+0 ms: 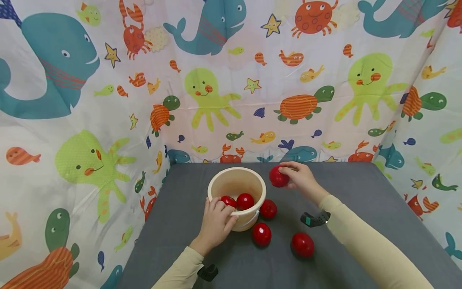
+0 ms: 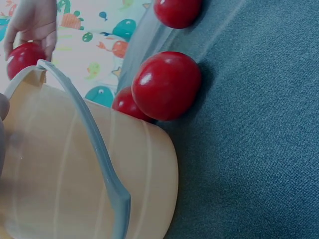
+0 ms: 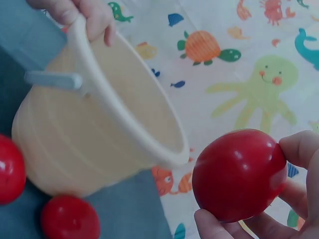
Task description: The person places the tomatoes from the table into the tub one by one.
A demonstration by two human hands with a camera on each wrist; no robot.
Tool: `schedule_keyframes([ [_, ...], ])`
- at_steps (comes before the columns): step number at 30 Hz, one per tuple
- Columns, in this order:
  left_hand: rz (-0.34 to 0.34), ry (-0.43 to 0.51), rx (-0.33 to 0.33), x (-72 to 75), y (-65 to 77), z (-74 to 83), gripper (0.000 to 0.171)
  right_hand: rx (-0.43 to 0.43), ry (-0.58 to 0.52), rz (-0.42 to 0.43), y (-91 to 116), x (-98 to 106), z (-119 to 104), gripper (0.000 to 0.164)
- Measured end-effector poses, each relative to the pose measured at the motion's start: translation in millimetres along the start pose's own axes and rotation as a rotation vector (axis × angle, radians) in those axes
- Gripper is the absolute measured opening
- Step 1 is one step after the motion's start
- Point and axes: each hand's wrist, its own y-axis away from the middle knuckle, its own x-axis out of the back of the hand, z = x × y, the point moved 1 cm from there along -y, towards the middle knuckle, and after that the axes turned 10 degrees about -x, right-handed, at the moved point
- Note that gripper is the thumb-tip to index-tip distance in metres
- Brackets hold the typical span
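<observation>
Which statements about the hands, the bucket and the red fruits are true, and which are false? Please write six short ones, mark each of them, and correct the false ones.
1. The right hand holds a red fruit. True.
2. The left hand touches the rim of the bucket. True.
3. The bucket is lying on its side. False: it stands upright on the grey table.
4. Three red fruits lie on the table outside the bucket. True.
5. No fruit can be seen inside the bucket. False: two red fruits are visible in it.
6. The held fruit rests on the table. False: it is raised above it.
</observation>
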Motion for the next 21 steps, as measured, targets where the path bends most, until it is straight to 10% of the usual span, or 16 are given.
schedule_keyframes([
  [21,0.005,0.009,-0.008,-2.2,0.5,-3.3,0.018,0.017,0.050,-0.065,-1.3,-68.4,-32.9,0.041],
])
